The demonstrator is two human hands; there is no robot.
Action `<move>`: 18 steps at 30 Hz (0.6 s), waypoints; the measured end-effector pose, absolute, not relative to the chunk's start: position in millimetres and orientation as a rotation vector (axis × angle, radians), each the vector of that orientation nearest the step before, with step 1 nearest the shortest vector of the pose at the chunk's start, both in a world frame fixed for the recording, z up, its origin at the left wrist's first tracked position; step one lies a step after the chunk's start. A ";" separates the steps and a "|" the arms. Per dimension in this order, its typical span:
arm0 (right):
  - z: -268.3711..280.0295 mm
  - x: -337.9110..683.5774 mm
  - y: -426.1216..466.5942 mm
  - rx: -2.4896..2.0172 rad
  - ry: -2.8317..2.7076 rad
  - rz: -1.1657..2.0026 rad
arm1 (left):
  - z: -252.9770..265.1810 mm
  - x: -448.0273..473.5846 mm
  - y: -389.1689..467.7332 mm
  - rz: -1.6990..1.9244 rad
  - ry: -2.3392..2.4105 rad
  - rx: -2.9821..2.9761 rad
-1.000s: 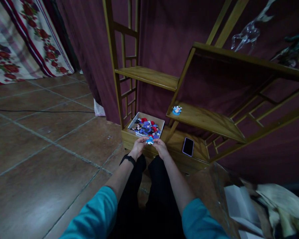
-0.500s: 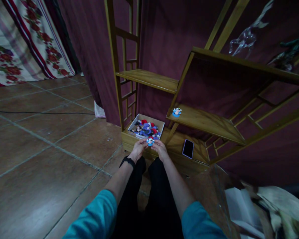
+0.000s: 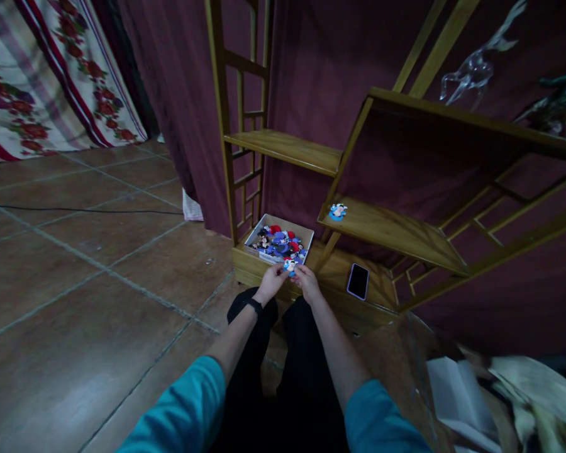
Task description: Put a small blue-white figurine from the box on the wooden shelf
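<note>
While both arms reach forward over the person's dark trousers, the left hand (image 3: 271, 281) and the right hand (image 3: 305, 280) meet just in front of the wooden shelf unit (image 3: 283, 145), pinching one small blue and white figure (image 3: 290, 267) between their fingertips. Each hand's grip is closed on that figure, the left from its left side and the right from its right; finer detail of the figure is too small to tell. It is held low, just in front of the bottom board of the shelf unit and just before a white box (image 3: 279, 242) full of small red, blue and dark pieces. A black band (image 3: 253, 304) sits on the left wrist. A second small blue figure (image 3: 338, 211) stands near the left edge of the middle shelf board, well apart from the hands. A dark phone (image 3: 358, 280) lies flat on the bottom board to the right of the box. Brown floor tiles (image 3: 99, 283) spread to the left.
</note>
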State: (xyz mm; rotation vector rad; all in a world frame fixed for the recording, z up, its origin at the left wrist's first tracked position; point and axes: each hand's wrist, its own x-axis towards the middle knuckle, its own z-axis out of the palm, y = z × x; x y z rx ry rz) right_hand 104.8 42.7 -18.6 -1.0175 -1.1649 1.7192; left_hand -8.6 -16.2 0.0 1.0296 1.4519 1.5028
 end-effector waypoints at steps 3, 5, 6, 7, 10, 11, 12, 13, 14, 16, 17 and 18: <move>-16.5 107.1 42.0 -1.011 -1.152 1.738 | 2.0 -5.4 -22.2 1.407 1.652 1.315; -14.8 108.5 40.8 -0.993 -1.147 1.755 | 3.3 -2.7 -27.7 1.341 1.776 1.482; -14.0 109.2 40.1 -0.979 -1.144 1.764 | 4.0 -1.3 -30.6 1.312 1.836 1.561; -13.1 109.9 39.3 -0.964 -1.139 1.774 | 4.8 0.1 -33.4 1.284 1.891 1.636; -10.3 111.4 37.6 -0.926 -1.104 1.800 | 8.8 2.9 -40.4 1.180 2.005 1.838; -9.3 111.6 37.3 -0.918 -1.088 1.810 | 10.7 3.1 -42.1 1.138 2.030 1.900; -8.4 111.7 37.2 -0.915 -1.069 1.818 | 12.9 2.9 -43.4 1.093 2.051 1.964; -7.7 111.7 37.3 -0.921 -1.046 1.822 | 15.4 2.2 -44.5 1.043 2.069 2.033; -7.2 111.6 37.6 -0.931 -1.021 1.822 | 17.9 1.0 -45.4 0.985 2.084 2.106; -7.0 111.1 38.7 -0.951 -0.979 1.821 | 22.7 -2.2 -46.6 0.838 2.096 2.257; -7.2 110.7 39.4 -0.958 -0.969 1.823 | 24.8 -4.2 -46.9 0.756 2.092 2.326; -7.7 110.2 40.1 -0.960 -0.967 1.828 | 26.6 -6.1 -47.1 0.678 2.085 2.389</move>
